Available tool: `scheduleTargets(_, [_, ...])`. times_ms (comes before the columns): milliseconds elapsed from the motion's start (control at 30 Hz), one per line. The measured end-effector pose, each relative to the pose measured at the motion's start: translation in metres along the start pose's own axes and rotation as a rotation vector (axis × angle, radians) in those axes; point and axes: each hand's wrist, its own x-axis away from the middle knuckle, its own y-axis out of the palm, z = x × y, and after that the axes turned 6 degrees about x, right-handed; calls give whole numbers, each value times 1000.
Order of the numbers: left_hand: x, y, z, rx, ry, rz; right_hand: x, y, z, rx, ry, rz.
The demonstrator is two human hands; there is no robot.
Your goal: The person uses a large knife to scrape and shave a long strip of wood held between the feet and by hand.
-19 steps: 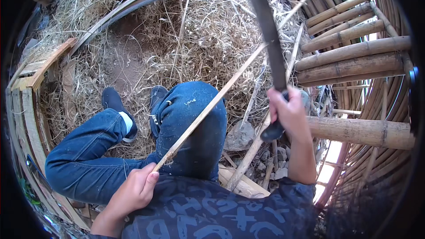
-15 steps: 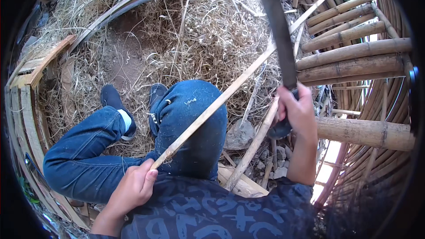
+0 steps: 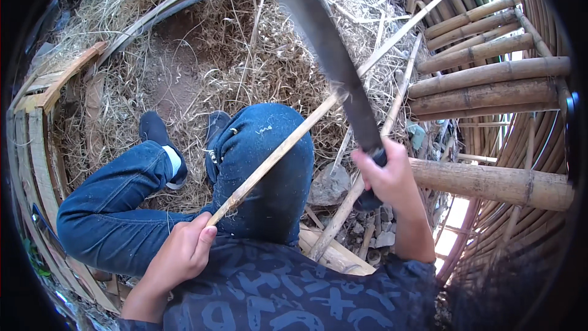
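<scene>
One stick, one blade, two hands.
Left hand (image 3: 184,251) is closed around the stick (image 3: 318,113); right hand (image 3: 389,178) grips the knife (image 3: 331,49), whose blade meets it.

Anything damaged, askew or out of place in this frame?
Nothing stands out. The left hand grips a thin bamboo strip slanting over the raised knee; the right hand holds a long dark blade against it. Straw litter covers the ground.

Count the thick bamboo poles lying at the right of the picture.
About 7. Six are stacked at upper right, fanning from the top edge down; one thicker pole lies alone below, beside the right hand. More may be hidden beyond the frame.
</scene>
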Motion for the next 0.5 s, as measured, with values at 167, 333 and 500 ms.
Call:
scheduleTargets(167, [1, 4, -4, 37, -20, -10, -21, -6, -4, -122, 27, 167])
scheduleTargets(333, [2, 6, -10, 57, -8, -45, 11, 17, -3, -51, 11, -51])
scheduleTargets(500, [1, 11, -7, 56, -24, -11, 0, 7, -9, -103, 107, 52])
